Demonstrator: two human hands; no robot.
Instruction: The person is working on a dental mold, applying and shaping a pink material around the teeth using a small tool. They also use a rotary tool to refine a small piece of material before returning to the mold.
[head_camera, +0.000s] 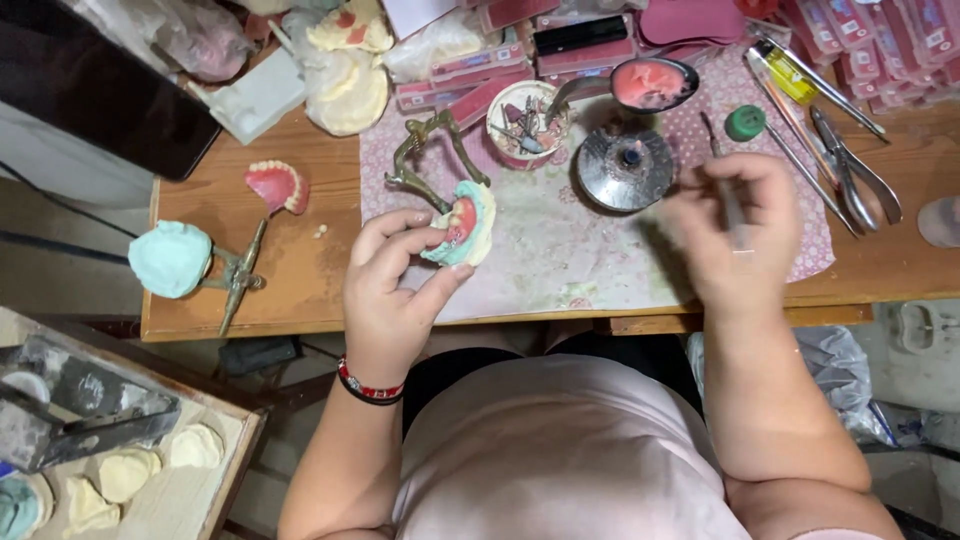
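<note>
Wooden bench, teal-and-pink dental cast, metal-framed

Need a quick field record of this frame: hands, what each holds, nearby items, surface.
left hand: holds a teal plaster dental cast with pink wax denture base, mounted on a brass articulator
right hand: blurred, fingers grip a thin metal hand tool
nearby: round metal spirit burner; metal ladle of pink wax
surface: wooden table with pink patterned mat
</note>
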